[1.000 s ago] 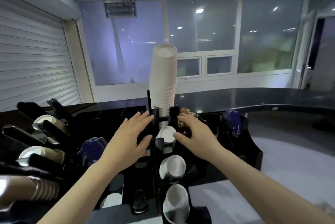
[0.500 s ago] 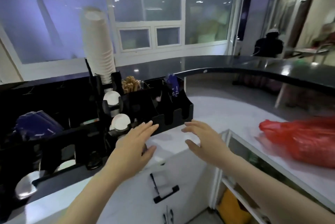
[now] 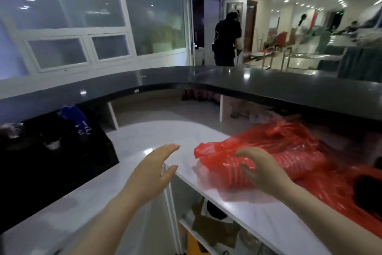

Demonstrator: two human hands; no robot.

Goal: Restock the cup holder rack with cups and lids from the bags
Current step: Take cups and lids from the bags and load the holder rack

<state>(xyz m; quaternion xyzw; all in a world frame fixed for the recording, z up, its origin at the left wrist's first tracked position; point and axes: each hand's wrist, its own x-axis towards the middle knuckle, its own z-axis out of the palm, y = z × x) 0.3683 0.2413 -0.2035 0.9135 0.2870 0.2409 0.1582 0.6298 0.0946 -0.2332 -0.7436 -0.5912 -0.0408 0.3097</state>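
The red bag [image 3: 275, 151] lies on the white surface [image 3: 157, 130], ribbed stacks showing through it. The right hand [image 3: 260, 170] rests on its near end with fingers loose, not grasping; the left hand [image 3: 153, 170] hovers released beside it.

Bag [image 3: 289, 151]: on the table [image 3: 161, 130], right side.
Rack [image 3: 51, 151]: on the table, far left.
Hands: left hand [image 3: 153, 172] between rack and bag; right hand [image 3: 262, 172] on the bag.
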